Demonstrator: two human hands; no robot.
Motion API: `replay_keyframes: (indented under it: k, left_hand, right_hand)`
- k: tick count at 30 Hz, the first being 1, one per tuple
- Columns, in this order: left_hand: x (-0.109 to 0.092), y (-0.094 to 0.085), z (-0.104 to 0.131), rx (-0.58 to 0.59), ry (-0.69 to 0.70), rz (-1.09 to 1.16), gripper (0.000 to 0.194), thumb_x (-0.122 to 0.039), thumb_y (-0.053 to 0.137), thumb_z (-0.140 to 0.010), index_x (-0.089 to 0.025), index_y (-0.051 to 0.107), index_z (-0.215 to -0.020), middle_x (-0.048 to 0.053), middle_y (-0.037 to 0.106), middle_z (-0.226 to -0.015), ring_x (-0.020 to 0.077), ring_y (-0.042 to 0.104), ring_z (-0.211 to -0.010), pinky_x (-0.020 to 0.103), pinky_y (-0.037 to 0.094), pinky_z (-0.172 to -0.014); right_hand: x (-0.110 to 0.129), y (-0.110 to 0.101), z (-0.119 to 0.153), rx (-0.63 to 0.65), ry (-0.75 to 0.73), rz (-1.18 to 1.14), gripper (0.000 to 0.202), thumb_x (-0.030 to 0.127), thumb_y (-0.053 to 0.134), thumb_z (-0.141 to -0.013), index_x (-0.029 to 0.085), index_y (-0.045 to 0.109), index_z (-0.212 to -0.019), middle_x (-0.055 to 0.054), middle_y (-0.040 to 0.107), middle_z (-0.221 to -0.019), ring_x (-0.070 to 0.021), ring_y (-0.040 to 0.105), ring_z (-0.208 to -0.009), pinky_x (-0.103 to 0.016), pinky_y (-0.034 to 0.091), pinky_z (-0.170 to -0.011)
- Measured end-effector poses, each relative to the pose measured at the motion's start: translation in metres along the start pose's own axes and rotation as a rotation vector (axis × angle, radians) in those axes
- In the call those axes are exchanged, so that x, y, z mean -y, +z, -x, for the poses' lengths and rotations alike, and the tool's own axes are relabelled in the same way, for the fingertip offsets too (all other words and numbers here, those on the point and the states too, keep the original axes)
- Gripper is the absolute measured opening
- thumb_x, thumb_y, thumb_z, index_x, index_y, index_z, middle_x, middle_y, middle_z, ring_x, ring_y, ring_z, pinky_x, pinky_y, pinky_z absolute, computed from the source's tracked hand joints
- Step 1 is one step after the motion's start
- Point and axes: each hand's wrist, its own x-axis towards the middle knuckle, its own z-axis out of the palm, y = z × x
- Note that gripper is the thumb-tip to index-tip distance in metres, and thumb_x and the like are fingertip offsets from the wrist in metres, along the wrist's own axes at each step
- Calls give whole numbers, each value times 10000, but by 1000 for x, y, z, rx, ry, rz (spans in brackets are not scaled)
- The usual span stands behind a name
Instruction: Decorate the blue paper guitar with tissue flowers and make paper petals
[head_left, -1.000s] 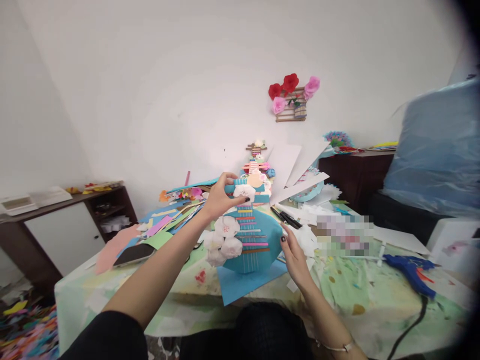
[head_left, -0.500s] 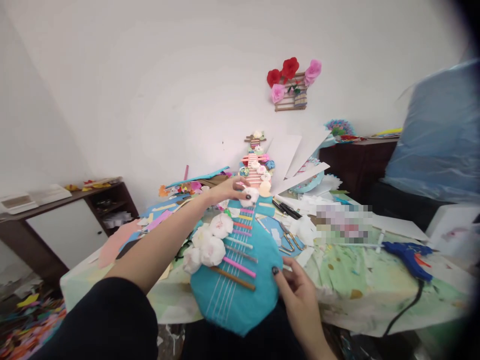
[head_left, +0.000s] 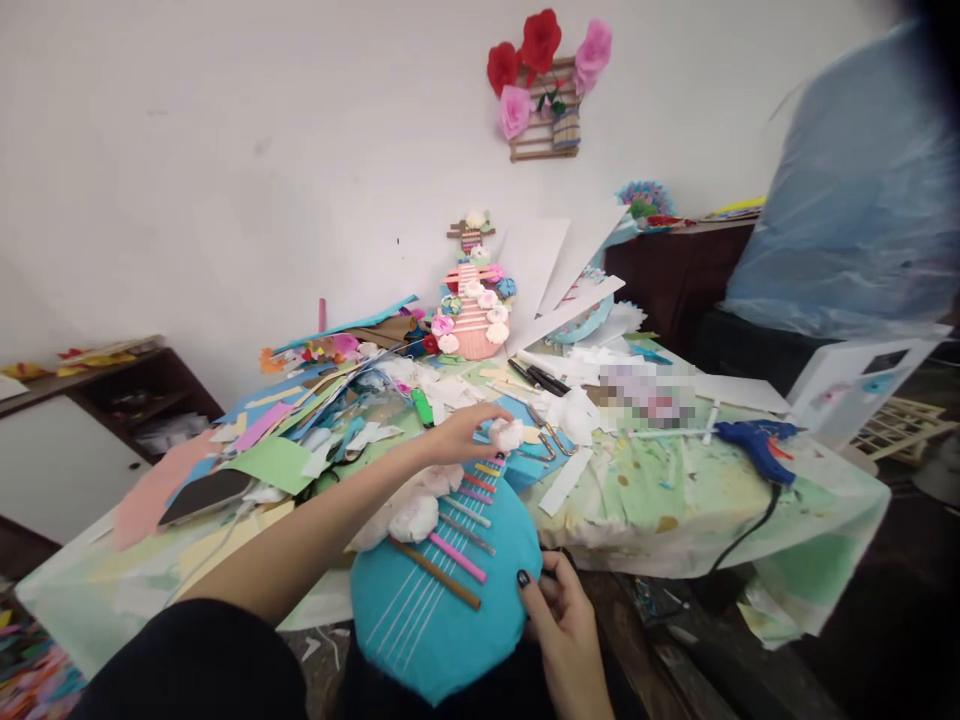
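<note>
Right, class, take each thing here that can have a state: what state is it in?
Left hand: gripping the blue guitar near its top
Right hand: gripping its edge
Blue guitar: tilted, held
Pink guitar: upright
Glue gun: lying on the table
Scissors: lying down, open or shut unclear
Cabinet door: shut
Large bundle: plastic-wrapped

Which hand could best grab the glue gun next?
Probably the right hand: it touches the blue craft on the side toward the glue gun. The left hand, at the white flower, would reach across.
</note>
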Motion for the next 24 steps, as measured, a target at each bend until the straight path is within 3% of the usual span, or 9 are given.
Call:
replay_keyframes:
  k: [2, 5, 11, 15, 19, 24]
  left_hand:
    - [0, 2, -2, 55, 35, -74, 537, -249, 654, -689, -176, 537, -1209, 113, 567, -1250, 251, 525, -1123, 333, 463, -845]
    - [2, 6, -10, 44, -7, -92, 603, -286, 666, -683, -173, 518, -1257, 120, 557, -1278, 253, 536, -1111, 325, 462, -842]
    - [13, 6, -28, -10, -125, 133, 457, -292, 732, -599, -177, 680, -1038, 74, 674, -1054, 243, 585, -963, 318, 448, -827]
    - [26, -4, -28, -87, -201, 299, 488, -343, 745, -607, -152, 667, -1049, 82, 672, -976, 214, 605, -863, 319, 470, -777]
    - [39, -19, -15, -189, -290, 502, 586, -416, 723, -649, -164, 600, -1164, 85, 652, -920, 206, 623, -789, 328, 509, -677]
    - [56, -42, 1, -337, -305, 701, 566, -374, 739, -652, -193, 587, -1166, 68, 606, -924, 196, 621, -849, 383, 532, -765]
  right_hand:
    - [-1, -1, 0, 12, -5, 4, 351, 478, 605, -795, 177, 463, -907, -48, 679, -777, -130, 592, -603, -217, 455, -520]
    - [-1, -2, -1, 21, -12, 28, 328, 463, 599, -809, 178, 463, -895, -39, 675, -759, -121, 590, -589, -210, 453, -512]
    - [10, -8, -7, 85, -1, 101, 368, 486, 584, -808, 167, 474, -955, -8, 634, -678, -101, 563, -498, -191, 459, -420]
    - [19, -15, -17, 165, 22, 188, 375, 490, 555, -824, 164, 467, -987, 17, 600, -653, -88, 544, -414, -165, 417, -329]
    - [30, -17, -29, 148, 51, 93, 370, 469, 598, -796, 163, 465, -956, 27, 584, -666, -74, 522, -419, -177, 451, -339]
    - [38, -6, -41, 98, 81, -12, 394, 471, 648, -755, 164, 455, -909, 47, 552, -617, -70, 514, -447, -178, 470, -370]
